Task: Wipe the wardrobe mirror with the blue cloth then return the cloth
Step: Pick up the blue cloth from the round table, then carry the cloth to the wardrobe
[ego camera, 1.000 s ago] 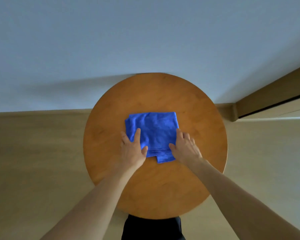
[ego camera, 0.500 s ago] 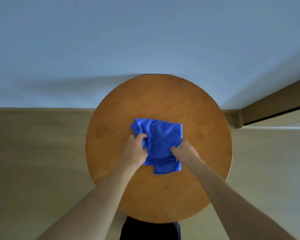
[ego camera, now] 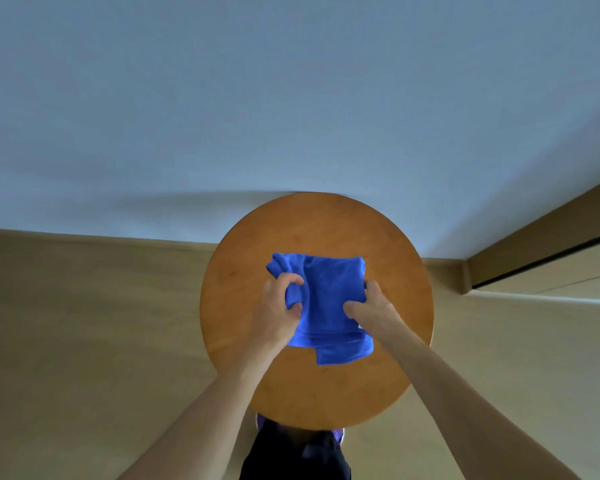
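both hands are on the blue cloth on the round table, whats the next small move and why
Probably lift the blue cloth clear of the round wooden table. The left hand has a bunched edge gripped in its fingers, the right hand pinches the other side, and the cloth is already crumpled rather than flat. No mirror is in view, so the cloth has to be carried to it.

No legible text, labels, brands, numbers or signs anywhere in view. Small white patch on blue cloth (ego camera: 326, 306): too small to read.
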